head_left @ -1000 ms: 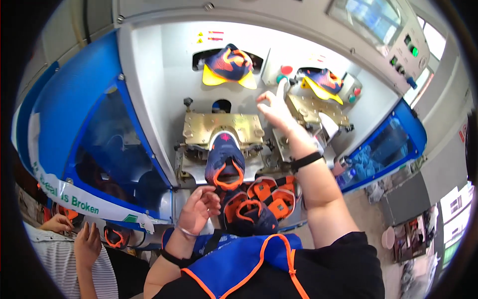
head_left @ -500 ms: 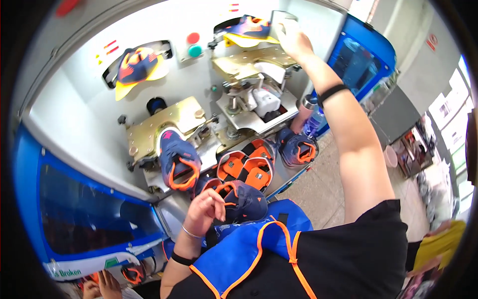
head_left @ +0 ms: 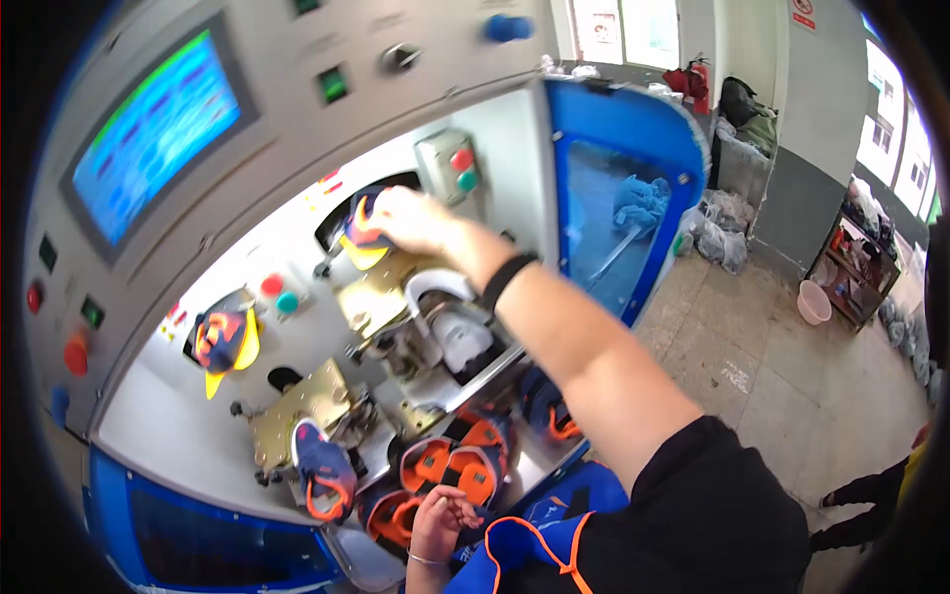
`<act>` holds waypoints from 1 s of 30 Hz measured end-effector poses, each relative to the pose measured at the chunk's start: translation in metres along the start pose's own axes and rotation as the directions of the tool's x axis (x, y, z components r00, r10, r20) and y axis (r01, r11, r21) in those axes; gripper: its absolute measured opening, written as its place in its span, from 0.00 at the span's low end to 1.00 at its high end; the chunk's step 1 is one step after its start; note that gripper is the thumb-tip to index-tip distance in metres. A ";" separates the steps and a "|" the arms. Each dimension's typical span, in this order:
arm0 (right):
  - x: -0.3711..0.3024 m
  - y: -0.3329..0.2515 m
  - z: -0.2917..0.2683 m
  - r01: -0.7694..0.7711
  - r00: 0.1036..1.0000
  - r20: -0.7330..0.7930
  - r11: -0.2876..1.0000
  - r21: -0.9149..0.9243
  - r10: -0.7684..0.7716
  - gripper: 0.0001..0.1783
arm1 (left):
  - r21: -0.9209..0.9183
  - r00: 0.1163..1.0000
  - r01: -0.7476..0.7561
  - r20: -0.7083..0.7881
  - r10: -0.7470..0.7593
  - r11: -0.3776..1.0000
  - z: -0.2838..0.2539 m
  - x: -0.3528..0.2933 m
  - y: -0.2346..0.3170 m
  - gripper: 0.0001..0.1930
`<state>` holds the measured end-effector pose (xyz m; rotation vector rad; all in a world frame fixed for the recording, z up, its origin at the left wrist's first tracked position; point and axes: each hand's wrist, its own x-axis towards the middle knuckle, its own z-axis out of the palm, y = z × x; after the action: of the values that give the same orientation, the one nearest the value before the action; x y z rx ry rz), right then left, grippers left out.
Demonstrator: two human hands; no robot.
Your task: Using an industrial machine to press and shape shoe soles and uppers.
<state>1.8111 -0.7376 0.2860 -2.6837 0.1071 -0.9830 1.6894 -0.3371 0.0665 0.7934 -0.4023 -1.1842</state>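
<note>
My right hand [head_left: 416, 220] reaches across the machine to a navy and orange shoe upper [head_left: 361, 220], which sits on a yellow-edged form in the right-hand wall slot. The fingers close over its upper part; the fingertips are partly hidden. Low at the front, my left hand [head_left: 442, 520] hovers beside several navy shoes with orange linings [head_left: 469, 475], its fingers loosely bent and holding nothing visible. Another shoe upper [head_left: 226, 342] is on the yellow form in the left slot. A navy shoe [head_left: 325, 473] rests at the left brass-coloured plate [head_left: 297, 414].
A box with red and green buttons [head_left: 450, 166] is right of the upper slot. Above is a control panel with a blue screen [head_left: 158, 134]. A blue door [head_left: 623, 188] stands open at right. Beyond lie a pink basin [head_left: 814, 302] and a shelf [head_left: 859, 267].
My right hand has moved left from beside the slot onto the shoe upper. The view has tilted up and right, bringing in the screen panel. My left hand stays low by the shoes.
</note>
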 end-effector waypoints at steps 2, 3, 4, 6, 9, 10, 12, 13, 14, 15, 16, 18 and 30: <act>-0.032 -0.004 0.004 0.098 0.983 -0.160 0.992 0.073 -0.085 0.19 | -0.004 0.998 -0.031 -0.049 0.031 1.000 0.022 0.026 -0.014 0.16; -0.054 -0.007 0.007 0.039 0.996 -0.081 0.996 0.086 -0.032 0.17 | -0.009 0.997 -0.061 -0.057 0.060 0.998 0.033 0.040 -0.020 0.17; -0.076 -0.015 0.010 0.084 0.992 -0.085 0.995 -0.051 -0.089 0.13 | -0.008 0.995 -0.077 -0.070 0.076 0.997 0.044 0.053 -0.024 0.18; -0.135 -0.022 0.009 0.174 0.967 -0.182 0.984 -0.034 -0.178 0.09 | 0.002 0.972 -0.101 -0.215 0.099 0.995 0.067 0.079 -0.030 0.19; -0.229 -0.030 -0.011 0.194 0.971 -0.167 0.974 0.114 -0.174 0.10 | 0.037 0.926 -0.168 -0.338 0.170 0.985 0.102 0.106 -0.039 0.25; -0.257 -0.032 -0.019 0.186 0.978 -0.125 0.968 0.167 -0.166 0.12 | 0.007 0.919 -0.199 -0.346 0.189 0.980 0.110 0.112 -0.042 0.24; -0.307 -0.033 -0.039 0.215 0.976 -0.068 0.957 0.194 -0.206 0.10 | -0.007 0.922 -0.224 -0.327 0.210 0.975 0.122 0.121 -0.047 0.23; -0.324 -0.036 -0.045 0.137 0.990 -0.075 0.945 0.297 -0.120 0.09 | -0.262 0.977 -0.183 -0.159 0.144 0.948 0.124 0.125 -0.047 0.24; -0.335 -0.036 -0.048 0.115 0.991 -0.105 0.946 0.302 -0.086 0.10 | -0.095 0.961 -0.165 -0.241 0.138 0.982 0.127 0.127 -0.053 0.23; -0.345 -0.036 -0.051 0.071 0.995 -0.086 0.951 0.302 -0.047 0.10 | -0.028 0.947 -0.134 -0.297 0.120 0.991 0.128 0.127 -0.058 0.23; -0.352 -0.033 -0.052 0.063 0.994 -0.106 0.947 0.316 -0.030 0.10 | -0.083 0.954 -0.102 -0.291 0.074 0.991 0.127 0.129 -0.063 0.21; -0.361 -0.030 -0.051 0.027 0.997 -0.076 0.937 0.349 0.000 0.11 | -0.090 0.954 -0.109 -0.288 0.079 0.990 0.124 0.129 -0.071 0.16; -0.301 -0.040 -0.056 0.095 0.992 -0.096 0.972 0.216 -0.076 0.29 | -0.037 0.940 -0.196 -0.293 0.177 0.980 0.099 0.151 -0.050 0.21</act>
<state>1.5441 -0.6629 0.1511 -2.4616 -0.0965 -1.0701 1.6434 -0.5187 0.0784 0.8374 -0.1906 -0.8840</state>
